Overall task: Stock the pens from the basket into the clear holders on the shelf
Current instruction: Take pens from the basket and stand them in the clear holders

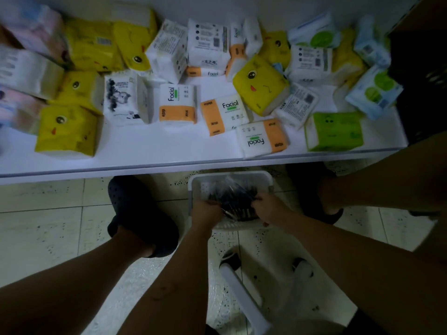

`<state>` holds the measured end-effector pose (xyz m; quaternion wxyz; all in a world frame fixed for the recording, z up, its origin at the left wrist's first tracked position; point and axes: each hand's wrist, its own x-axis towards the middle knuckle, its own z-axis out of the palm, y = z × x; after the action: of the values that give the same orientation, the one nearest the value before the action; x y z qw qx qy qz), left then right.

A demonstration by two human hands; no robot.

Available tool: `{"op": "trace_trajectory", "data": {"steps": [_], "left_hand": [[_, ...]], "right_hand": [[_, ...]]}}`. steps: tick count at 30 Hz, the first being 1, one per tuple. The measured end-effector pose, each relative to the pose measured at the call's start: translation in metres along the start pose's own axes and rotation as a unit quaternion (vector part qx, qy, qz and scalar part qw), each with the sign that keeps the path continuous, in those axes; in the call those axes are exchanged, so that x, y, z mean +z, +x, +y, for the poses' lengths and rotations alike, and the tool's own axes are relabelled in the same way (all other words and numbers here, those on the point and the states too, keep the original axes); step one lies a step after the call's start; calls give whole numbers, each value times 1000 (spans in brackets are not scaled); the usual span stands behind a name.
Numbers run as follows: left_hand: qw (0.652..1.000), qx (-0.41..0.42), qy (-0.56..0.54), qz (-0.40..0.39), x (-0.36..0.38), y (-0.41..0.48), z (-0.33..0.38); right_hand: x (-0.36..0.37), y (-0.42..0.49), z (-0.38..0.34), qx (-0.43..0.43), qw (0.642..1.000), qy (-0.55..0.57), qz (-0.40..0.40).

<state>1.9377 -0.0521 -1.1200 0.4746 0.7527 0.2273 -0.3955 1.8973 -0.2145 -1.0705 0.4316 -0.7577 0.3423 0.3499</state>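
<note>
Dark pens (238,205), bundled in clear wrap (227,184), lie in the white basket (229,174) on the floor (48,226) below the shelf (145,163); left hand (205,211) and right hand (268,209) curl their fingers round the bundle from either side. Slick wrap could slip or split, scattering pens. Their long axis seems to run toward the shelf; tip direction is unclear.
</note>
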Motion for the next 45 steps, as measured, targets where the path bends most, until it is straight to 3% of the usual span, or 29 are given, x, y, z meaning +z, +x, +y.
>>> {"op": "trace_trajectory", "data": {"steps": [6,10,15,19,23,28,38,45], "left_hand": [[1000,27,-13,7,-3,-35,20],[997,71,-6,16,1,-60,39],[979,190,-11,70,8,-90,77],[961,264,-52,66,9,-122,107],[937,338,-52,68,7,-154,137],[892,436,-76,94,4,-192,178],[826,544,-150,9,1,-295,272],[726,684,-69,21,5,-375,318]], "right_hand": [[6,-18,2,-89,995,-14,42],[-7,-39,-16,-109,993,38,41],[-18,-57,-32,-119,988,70,71],[-39,-86,-49,-199,967,84,132],[-61,-110,-67,-339,917,119,171],[-92,-137,-92,-375,890,198,166],[-182,-227,-130,-542,766,191,288],[-240,-303,-130,-594,684,131,403]]}}
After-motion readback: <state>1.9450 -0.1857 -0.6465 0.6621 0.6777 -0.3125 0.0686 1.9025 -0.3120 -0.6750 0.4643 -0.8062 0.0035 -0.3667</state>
